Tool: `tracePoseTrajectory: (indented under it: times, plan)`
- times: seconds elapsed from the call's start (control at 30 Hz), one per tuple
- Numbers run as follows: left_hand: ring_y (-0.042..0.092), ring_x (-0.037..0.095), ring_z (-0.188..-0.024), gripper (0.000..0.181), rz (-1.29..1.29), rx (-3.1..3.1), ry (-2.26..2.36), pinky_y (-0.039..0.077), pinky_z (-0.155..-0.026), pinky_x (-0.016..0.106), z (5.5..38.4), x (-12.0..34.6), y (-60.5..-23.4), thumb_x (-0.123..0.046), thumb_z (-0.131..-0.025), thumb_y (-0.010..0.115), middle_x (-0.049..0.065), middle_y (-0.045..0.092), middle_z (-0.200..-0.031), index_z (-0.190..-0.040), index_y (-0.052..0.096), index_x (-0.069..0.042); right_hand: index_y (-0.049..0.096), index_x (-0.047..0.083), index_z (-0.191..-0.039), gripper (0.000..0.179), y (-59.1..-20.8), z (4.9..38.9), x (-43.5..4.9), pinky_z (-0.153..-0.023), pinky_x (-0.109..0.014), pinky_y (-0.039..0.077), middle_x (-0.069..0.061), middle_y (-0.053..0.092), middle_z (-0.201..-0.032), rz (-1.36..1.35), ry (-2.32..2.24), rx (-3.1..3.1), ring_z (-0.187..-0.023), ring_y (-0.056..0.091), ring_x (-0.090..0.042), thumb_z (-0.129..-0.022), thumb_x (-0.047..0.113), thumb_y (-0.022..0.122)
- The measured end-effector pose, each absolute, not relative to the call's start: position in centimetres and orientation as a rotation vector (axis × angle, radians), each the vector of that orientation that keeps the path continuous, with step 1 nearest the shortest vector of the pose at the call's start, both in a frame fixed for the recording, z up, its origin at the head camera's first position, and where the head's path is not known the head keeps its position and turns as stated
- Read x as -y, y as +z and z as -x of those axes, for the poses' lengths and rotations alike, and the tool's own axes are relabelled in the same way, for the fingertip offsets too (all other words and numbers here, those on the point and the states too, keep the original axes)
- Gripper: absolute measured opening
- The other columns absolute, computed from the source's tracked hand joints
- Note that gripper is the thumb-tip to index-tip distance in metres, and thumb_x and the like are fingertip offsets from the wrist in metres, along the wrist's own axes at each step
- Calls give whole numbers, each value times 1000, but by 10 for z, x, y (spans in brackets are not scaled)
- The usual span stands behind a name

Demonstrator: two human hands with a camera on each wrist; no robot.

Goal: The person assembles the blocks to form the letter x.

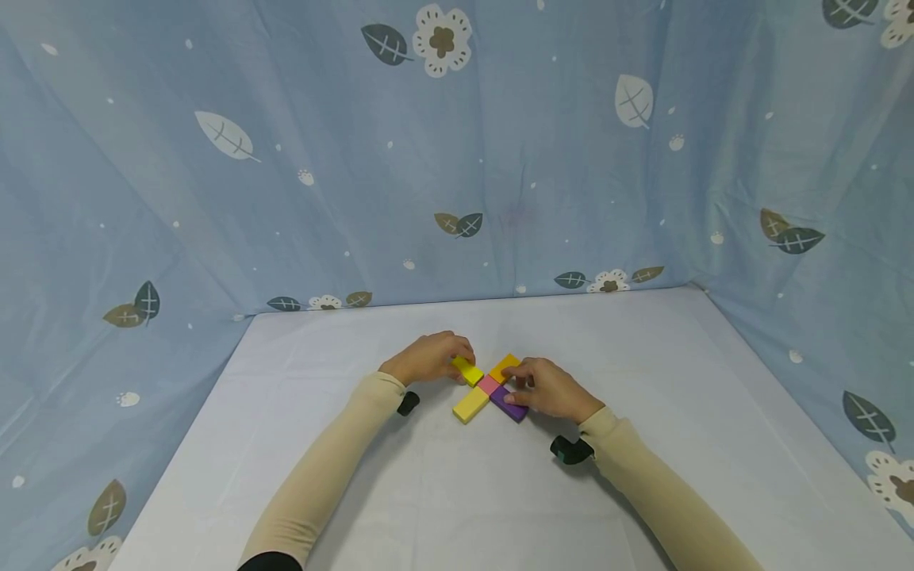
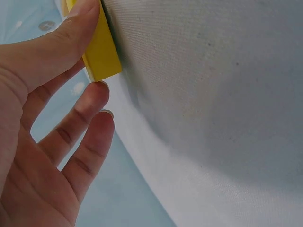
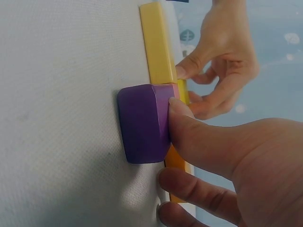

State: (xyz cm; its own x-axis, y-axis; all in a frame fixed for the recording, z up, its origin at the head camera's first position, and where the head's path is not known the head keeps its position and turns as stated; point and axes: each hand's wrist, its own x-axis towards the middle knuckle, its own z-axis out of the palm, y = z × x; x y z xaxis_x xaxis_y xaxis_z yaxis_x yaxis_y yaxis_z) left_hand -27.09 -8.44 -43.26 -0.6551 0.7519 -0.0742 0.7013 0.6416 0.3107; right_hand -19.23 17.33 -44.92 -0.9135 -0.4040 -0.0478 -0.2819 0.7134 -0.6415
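Observation:
Wooden-looking blocks form a cross on the white table, with a small pink block (image 1: 489, 385) in the middle. My left hand (image 1: 432, 357) pinches a bright yellow block (image 2: 104, 54) between thumb and fingers, its end right at the pink block. My right hand (image 1: 553, 387) has its thumb on the purple block (image 3: 142, 125), with its fingers bent beside it. One right fingertip lies on the orange block (image 1: 505, 367), partly hidden behind the hand in the right wrist view. A pale yellow block (image 1: 471, 405) lies at the pink block's near left side, untouched.
A white cloth covers the table (image 1: 443, 500). Behind and at both sides hangs a blue curtain (image 1: 500, 159) with leaf and flower prints. Dark wrist devices show below each wrist, one of them a black camera (image 1: 571, 450) at the right.

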Motion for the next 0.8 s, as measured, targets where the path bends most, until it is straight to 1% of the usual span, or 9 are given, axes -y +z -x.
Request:
tracePoseTrajectory:
  times: [0.63, 0.8]
  plan:
    - [62, 20, -117, 32, -1221, -2659, 388, 54, -102, 44, 269, 84, -434, -28, -88, 83, -4, 71, -128, -118, 78, -18, 71, 5, -131, 47, -450, 192, -173, -68, -26, 47, 2, 67, -93, 550, -994, -2724, -84, 54, -17, -90, 24, 82]
    - [62, 19, -117, 32, -1221, -2654, 391, 54, -103, 44, 270, 84, -435, -27, -89, 82, -4, 71, -128, -119, 77, -19, 71, 5, -131, 47, -449, 193, -173, -69, -26, 47, 2, 67, -93, 534, -990, -2722, -85, 54, -17, -90, 24, 82]
